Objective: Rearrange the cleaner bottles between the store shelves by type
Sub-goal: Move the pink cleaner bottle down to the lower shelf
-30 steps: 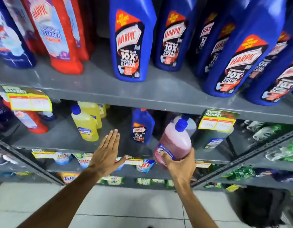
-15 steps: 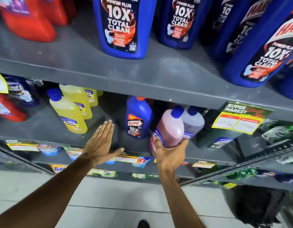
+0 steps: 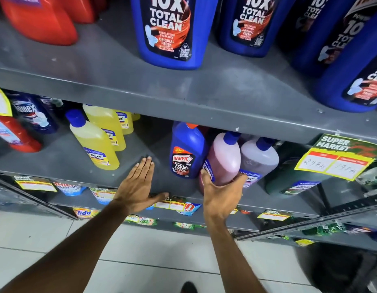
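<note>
My right hand (image 3: 219, 195) grips the base of a pink cleaner bottle (image 3: 224, 159) with a blue cap, tilted back into the middle shelf (image 3: 60, 161). It rests between a small blue Harpic bottle (image 3: 186, 151) on its left and a pale lilac bottle (image 3: 259, 159) on its right. My left hand (image 3: 138, 187) is flat and open, fingers together, over a bare patch of that shelf. Yellow bottles (image 3: 96, 140) stand further left. Large blue Harpic bottles (image 3: 172, 28) line the upper shelf (image 3: 225, 98).
Red bottles (image 3: 41, 20) stand at the upper left; a red one and a dark blue one sit at the middle shelf's left end. A dark green bottle (image 3: 289, 182) is right of the lilac one. Price tags hang off shelf edges. Sachets fill lower shelves above a tiled floor.
My right hand has pushed the pink bottle deeper into the middle shelf, beside the lilac one. The view has dropped closer to the shelf. My left hand stays open and empty.
</note>
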`<state>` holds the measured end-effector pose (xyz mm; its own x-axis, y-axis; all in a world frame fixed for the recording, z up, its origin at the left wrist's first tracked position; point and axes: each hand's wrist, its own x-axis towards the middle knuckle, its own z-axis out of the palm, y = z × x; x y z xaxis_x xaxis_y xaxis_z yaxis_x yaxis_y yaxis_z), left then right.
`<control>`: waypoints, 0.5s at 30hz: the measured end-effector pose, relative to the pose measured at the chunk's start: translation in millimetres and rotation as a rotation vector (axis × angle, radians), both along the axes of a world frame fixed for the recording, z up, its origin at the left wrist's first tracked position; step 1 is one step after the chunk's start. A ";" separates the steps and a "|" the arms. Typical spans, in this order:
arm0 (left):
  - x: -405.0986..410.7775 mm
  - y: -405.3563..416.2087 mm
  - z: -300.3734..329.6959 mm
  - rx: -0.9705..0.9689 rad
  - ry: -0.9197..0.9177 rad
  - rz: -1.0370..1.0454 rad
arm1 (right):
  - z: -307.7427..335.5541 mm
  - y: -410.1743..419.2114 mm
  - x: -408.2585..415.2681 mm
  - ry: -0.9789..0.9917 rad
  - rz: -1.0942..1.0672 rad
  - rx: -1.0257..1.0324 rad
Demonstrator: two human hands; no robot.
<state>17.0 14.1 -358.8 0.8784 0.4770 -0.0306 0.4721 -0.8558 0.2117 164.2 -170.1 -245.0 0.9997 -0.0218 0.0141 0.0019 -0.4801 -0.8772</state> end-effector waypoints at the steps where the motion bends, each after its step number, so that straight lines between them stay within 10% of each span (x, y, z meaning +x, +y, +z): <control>1: -0.1 -0.1 -0.3 0.000 -0.002 0.000 | -0.6 -0.5 -0.7 0.006 0.013 0.013; 8: -0.3 -1.0 2.5 -0.036 -0.017 0.004 | 35.7 -24.5 -39.3 -0.315 0.072 0.219; 15: 1.5 -0.9 4.3 -0.044 0.003 0.002 | 123.0 29.0 -14.1 -0.392 0.604 -0.258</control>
<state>18.5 13.2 -354.5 0.8771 0.4772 -0.0542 0.4748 -0.8446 0.2474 150.2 -141.1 -122.0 0.7575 0.5795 0.3006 0.6175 -0.4863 -0.6182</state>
